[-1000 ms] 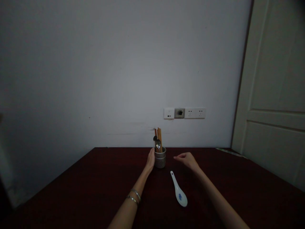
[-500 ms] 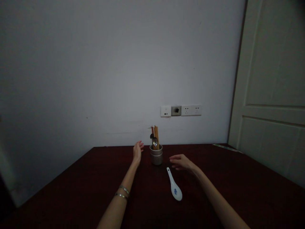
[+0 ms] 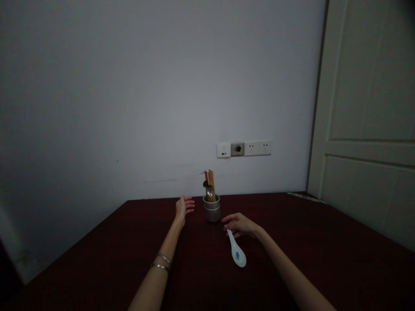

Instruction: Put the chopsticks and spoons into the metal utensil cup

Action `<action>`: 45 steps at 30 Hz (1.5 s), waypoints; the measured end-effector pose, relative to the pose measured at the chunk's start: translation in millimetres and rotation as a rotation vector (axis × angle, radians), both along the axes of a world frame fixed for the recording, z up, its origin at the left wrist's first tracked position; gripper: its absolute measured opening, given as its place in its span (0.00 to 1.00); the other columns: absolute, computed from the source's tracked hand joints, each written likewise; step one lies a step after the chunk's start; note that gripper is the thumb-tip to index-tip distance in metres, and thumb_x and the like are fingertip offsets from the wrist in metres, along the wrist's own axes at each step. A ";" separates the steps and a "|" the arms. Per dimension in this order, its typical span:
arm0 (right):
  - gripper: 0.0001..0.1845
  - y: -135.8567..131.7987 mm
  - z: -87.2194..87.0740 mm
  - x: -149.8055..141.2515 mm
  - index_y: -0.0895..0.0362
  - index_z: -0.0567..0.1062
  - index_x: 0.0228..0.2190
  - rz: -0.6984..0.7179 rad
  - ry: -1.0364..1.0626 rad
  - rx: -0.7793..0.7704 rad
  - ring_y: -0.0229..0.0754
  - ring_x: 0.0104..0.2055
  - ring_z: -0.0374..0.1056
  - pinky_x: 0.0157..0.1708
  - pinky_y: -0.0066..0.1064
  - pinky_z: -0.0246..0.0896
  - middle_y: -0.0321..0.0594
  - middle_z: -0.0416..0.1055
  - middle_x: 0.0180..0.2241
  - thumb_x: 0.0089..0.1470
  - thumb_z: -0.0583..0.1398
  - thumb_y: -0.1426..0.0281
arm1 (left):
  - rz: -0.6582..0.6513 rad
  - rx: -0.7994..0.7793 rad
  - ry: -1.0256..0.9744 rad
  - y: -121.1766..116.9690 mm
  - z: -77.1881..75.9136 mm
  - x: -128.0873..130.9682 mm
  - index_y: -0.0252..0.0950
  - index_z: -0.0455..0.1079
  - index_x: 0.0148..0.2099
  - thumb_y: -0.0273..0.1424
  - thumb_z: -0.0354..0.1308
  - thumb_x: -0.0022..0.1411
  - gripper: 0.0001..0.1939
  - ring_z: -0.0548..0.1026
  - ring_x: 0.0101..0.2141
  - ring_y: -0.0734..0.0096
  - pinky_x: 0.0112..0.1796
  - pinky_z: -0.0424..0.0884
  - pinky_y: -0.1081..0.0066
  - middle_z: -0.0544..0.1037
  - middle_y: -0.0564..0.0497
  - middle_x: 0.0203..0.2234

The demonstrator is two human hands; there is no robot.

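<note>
A white soup spoon [image 3: 238, 255] with a blue mark in its bowl lies on the dark red table, bowl towards me. My right hand [image 3: 240, 225] is at the far end of its handle, with curled fingers around the tip, which they cover. Left of the cutlery holder, my left hand [image 3: 184, 208] is held with fingers stretched out and apart, touching nothing I can see. The grey metal cutlery holder [image 3: 212, 212] stands upright between my hands. In it are several wooden chopsticks [image 3: 212, 183] and metal spoons [image 3: 210, 192].
The dark red table [image 3: 106, 255] reaches back to a pale wall with a row of sockets [image 3: 257, 148]. A flat strip [image 3: 306, 198] lies at the table's far right edge, beside a panelled door [image 3: 366, 129].
My right hand has moved left and closed in on the spoon's handle tip. My left hand has drawn slightly left and down, away from the cutlery holder. The view has shifted a little.
</note>
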State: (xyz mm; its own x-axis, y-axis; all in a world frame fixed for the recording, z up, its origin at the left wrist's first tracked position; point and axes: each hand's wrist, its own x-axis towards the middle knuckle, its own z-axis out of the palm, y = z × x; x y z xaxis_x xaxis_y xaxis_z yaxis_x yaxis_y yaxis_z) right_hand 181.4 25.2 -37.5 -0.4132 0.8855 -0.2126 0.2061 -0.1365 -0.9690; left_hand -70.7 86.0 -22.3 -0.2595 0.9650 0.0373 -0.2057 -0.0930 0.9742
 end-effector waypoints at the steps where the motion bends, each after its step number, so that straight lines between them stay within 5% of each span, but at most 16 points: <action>1: 0.19 -1.1 1.0 -0.5 0.60 0.69 0.38 -0.009 -0.008 -0.001 0.39 0.31 0.71 0.28 0.29 0.66 0.43 0.72 0.33 0.41 0.61 0.70 | -0.007 0.000 0.000 -0.5 0.6 0.2 0.30 0.66 0.33 0.35 0.39 0.60 0.18 0.72 0.19 0.73 0.20 0.67 0.75 0.74 0.46 0.21; 15: 0.13 5.7 -10.6 3.4 0.64 0.70 0.34 0.013 0.044 -0.013 0.41 0.31 0.72 0.28 0.30 0.68 0.47 0.73 0.31 0.43 0.60 0.72 | -0.032 -0.027 -0.014 -1.4 4.9 -6.1 0.29 0.66 0.32 0.34 0.39 0.60 0.17 0.70 0.17 0.75 0.18 0.66 0.76 0.73 0.47 0.19; 22: 0.12 3.6 1.3 6.1 0.64 0.71 0.33 -0.038 0.121 0.029 0.41 0.31 0.71 0.30 0.31 0.68 0.48 0.74 0.31 0.43 0.61 0.72 | 0.079 0.049 -0.057 -5.3 17.2 -11.4 0.30 0.67 0.31 0.33 0.42 0.57 0.16 0.69 0.17 0.76 0.18 0.65 0.75 0.73 0.47 0.22; 27: 0.12 6.1 23.1 3.6 0.64 0.71 0.34 -0.216 0.201 0.127 0.41 0.31 0.72 0.29 0.32 0.69 0.48 0.74 0.31 0.44 0.60 0.74 | 0.085 0.148 -0.057 -10.8 36.9 -13.3 0.31 0.68 0.30 0.35 0.45 0.53 0.14 0.63 0.13 0.80 0.17 0.63 0.78 0.69 0.53 0.16; 33: 0.09 -3.2 61.3 0.1 0.63 0.71 0.33 -0.431 0.338 0.222 0.41 0.31 0.72 0.30 0.31 0.70 0.47 0.74 0.31 0.46 0.59 0.75 | -0.175 0.305 0.131 -31.6 68.9 4.6 0.31 0.66 0.22 0.42 0.45 0.55 0.20 0.58 0.10 0.81 0.14 0.55 0.78 0.64 0.54 0.10; 37: 0.10 -10.4 78.0 0.1 0.63 0.71 0.34 -0.500 0.398 0.280 0.42 0.32 0.72 0.29 0.31 0.71 0.47 0.75 0.31 0.45 0.59 0.76 | -0.532 0.264 0.472 -59.5 84.8 19.4 0.30 0.70 0.23 0.40 0.52 0.53 0.18 0.59 0.11 0.82 0.15 0.54 0.79 0.68 0.52 0.12; 41: 0.11 -13.5 85.5 1.2 0.62 0.72 0.33 -0.538 0.411 0.354 0.43 0.33 0.72 0.29 0.30 0.71 0.46 0.75 0.31 0.43 0.61 0.74 | -0.919 0.094 0.746 -77.6 85.4 30.4 0.32 0.74 0.28 0.36 0.58 0.48 0.12 0.62 0.13 0.81 0.16 0.56 0.79 0.74 0.50 0.17; 45: 0.12 -15.7 89.4 1.6 0.62 0.72 0.33 -0.575 0.433 0.389 0.42 0.32 0.72 0.28 0.29 0.71 0.46 0.75 0.31 0.42 0.61 0.73 | -1.079 0.044 0.780 -74.7 73.7 40.6 0.33 0.75 0.31 0.37 0.60 0.46 0.13 0.64 0.14 0.80 0.17 0.58 0.78 0.76 0.48 0.20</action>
